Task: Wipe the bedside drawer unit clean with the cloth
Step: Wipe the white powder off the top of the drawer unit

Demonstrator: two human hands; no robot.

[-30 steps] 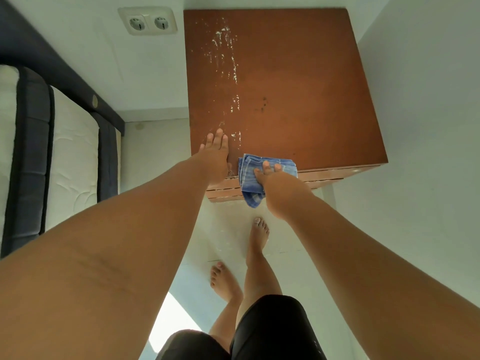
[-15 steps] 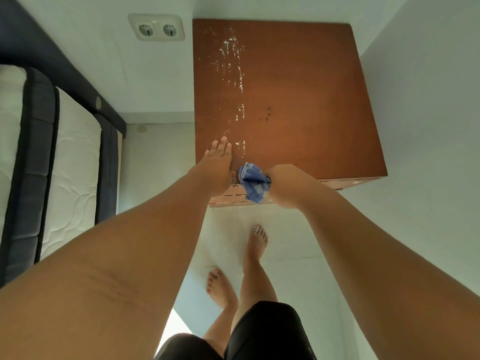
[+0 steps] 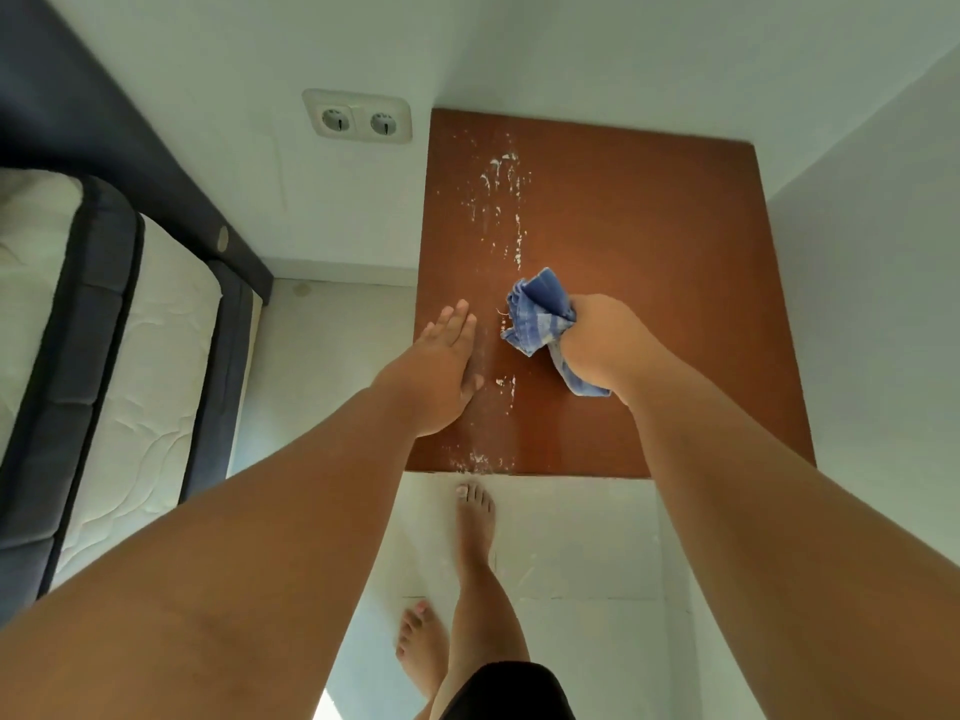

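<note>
The bedside drawer unit (image 3: 649, 262) is seen from above: a reddish-brown wooden top with a streak of white flecks running front to back on its left half. My right hand (image 3: 602, 345) is closed around a bunched blue checked cloth (image 3: 540, 314), held over the middle of the top, just right of the white streak. My left hand (image 3: 441, 376) lies flat, fingers together, on the top's left edge. The drawer fronts are hidden from this angle.
A mattress with dark blue trim (image 3: 93, 366) lies at the left, with a strip of floor between it and the unit. A double wall socket (image 3: 358, 116) sits on the wall behind. A white wall (image 3: 883, 304) closes the right side. My bare feet (image 3: 472, 517) stand before the unit.
My right hand has gathered the cloth into a bunch and carried it from the front edge to the middle of the top. My left hand slid further along the left edge.
</note>
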